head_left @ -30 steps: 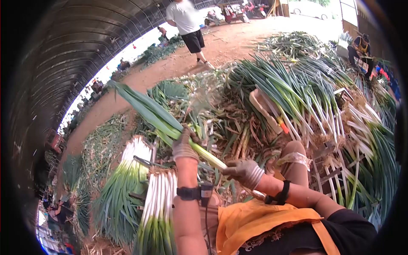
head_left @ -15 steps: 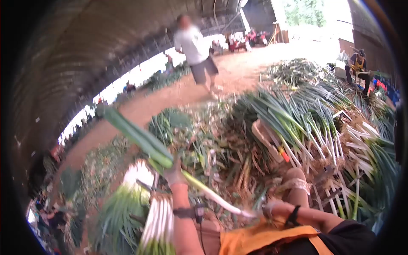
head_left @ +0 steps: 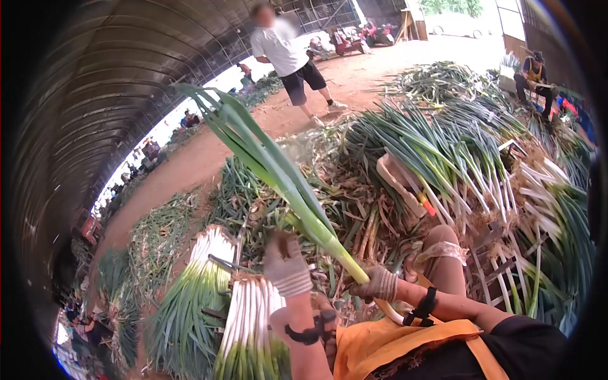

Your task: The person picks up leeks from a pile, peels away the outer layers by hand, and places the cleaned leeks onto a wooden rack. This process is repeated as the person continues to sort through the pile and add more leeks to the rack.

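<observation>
My right hand [head_left: 379,283], in a knit work glove, is closed round the pale stalk of a long green onion [head_left: 304,206]. The onion slants up to the left, its green leaves far from me and its white end near my orange apron [head_left: 405,348]. Beside the stalk, slightly apart from it, is my gloved left hand [head_left: 286,263]; its fingers are smeared by motion. Below the left hand lies a bundle of trimmed green onions [head_left: 250,316], white ends away from me. Another bundle [head_left: 190,297] lies left of it.
Untrimmed green onions [head_left: 437,152] are heaped at the right, by a pale box [head_left: 399,183] and an orange-red handle [head_left: 427,204]. Stripped leaves [head_left: 329,190] litter the ground ahead. One person [head_left: 282,50] stands beyond; another [head_left: 535,82] sits far right.
My left hand has come off the onion and moved down toward me. My right hand now grips the stalk higher up, and the onion has swung rightward. The standing person has shifted slightly.
</observation>
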